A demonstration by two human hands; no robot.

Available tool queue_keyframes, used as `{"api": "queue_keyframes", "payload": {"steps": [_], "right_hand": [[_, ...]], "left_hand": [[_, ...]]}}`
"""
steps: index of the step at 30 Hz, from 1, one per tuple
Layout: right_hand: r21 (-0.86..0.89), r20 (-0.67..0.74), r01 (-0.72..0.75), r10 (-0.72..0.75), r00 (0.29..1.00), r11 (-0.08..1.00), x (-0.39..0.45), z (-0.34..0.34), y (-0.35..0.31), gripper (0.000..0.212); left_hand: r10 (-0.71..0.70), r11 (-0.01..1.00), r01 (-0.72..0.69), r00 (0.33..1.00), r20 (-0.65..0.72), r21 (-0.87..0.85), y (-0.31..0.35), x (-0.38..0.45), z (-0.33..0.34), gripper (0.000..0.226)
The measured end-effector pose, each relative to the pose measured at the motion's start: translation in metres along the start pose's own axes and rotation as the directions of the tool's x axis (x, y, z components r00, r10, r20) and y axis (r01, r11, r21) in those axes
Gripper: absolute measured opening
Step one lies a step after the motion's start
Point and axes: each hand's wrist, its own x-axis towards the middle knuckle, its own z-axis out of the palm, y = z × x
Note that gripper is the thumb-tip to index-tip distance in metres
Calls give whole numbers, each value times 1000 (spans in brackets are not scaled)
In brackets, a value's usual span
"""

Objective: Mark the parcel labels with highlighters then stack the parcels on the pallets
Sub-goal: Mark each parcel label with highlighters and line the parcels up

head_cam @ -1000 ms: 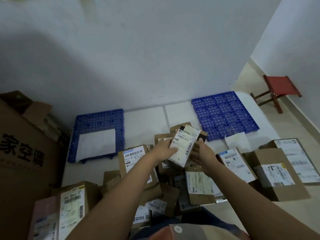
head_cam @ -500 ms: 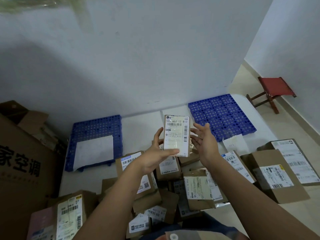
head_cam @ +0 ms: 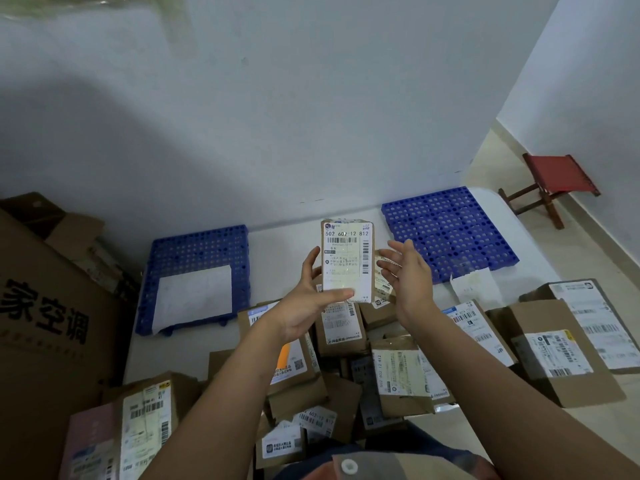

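We've got the small parcel (head_cam: 347, 261) pinched upright in our left hand (head_cam: 304, 306), long axis pointing to 12 o'clock. Right hand (head_cam: 408, 282) is spread, just beside it at 3 o'clock; blue pallets (head_cam: 450, 233) sit further out.

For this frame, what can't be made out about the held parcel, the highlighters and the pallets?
- Held parcel, head view: small label print too fine to read; back hidden; highlighter marks unclear in dim light.
- Highlighters: none visible; the pile of boxes may hide them.
- Left pallet: partly covered by a white sheet.
- Large carton: cut off by the left edge.
- Left hand fingers behind the parcel: hidden.
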Motion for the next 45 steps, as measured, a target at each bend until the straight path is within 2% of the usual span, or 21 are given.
{"api": "queue_keyframes", "payload": {"steps": [3, 7, 10, 13, 15, 17, 19, 21, 22, 23, 26, 29, 35, 41, 45], "right_hand": [[-44, 72, 11, -8, 997, 999, -5, 10, -3, 31], [-115, 215, 55, -29, 976, 992, -13, 27, -10, 22], [-121, 300, 99, -59, 952, 988, -16, 44, -14, 24], [-204, 409, 152, -57, 911, 967, -19, 59, -8, 26], [-324, 462, 175, -6, 887, 930, -24, 66, 3, 24], [-500, 549, 279, 51, 834, 820, -30, 69, 17, 26], [-599, 696, 514, 82, 713, 613, -39, 69, 32, 31], [-502, 862, 808, 99, 498, 306, -47, 69, 45, 35], [-412, 910, 892, 130, 393, 188, -50, 70, 49, 38], [-343, 933, 933, 161, 323, 114, -53, 72, 51, 41], [-259, 928, 966, 273, 254, -18, -59, 79, 53, 50], [-248, 902, 966, 345, 259, -76, -60, 85, 52, 53], [-269, 893, 957, 345, 290, -107, -66, 91, 48, 45], [-216, 886, 949, 363, 290, -230, -69, 95, 49, 44], [-255, 878, 940, 354, 323, -226, -69, 95, 50, 40]], "left_hand": [[13, 1000, -13, 1000, -17, 13, 6, -3, -1, 127], [18, 999, -16, 998, -58, 42, 24, -9, -7, 96], [46, 999, -47, 994, -98, -13, 36, -16, -25, 75], [58, 995, -72, 980, -188, -66, 43, -28, -49, 73], [63, 990, -96, 958, -280, -106, 44, -38, -64, 71], [73, 979, -142, 915, -396, -149, 43, -47, -79, 67], [70, 963, -193, 854, -515, -189, 42, -54, -93, 63], [51, 948, -223, 808, -587, -226, 40, -59, -103, 63], [41, 945, -228, 793, -608, -235, 40, -62, -106, 64], [31, 944, -227, 784, -620, -240, 40, -64, -108, 64], [-2, 947, -203, 771, -637, -249, 37, -70, -109, 62], [-22, 950, -182, 770, -638, -253, 35, -75, -107, 62], [-38, 959, -148, 777, -628, -241, 32, -85, -105, 64], [-75, 959, -126, 750, -657, -253, 28, -98, -106, 63], [-73, 957, -132, 753, -654, -260, 28, -101, -107, 63]]}}
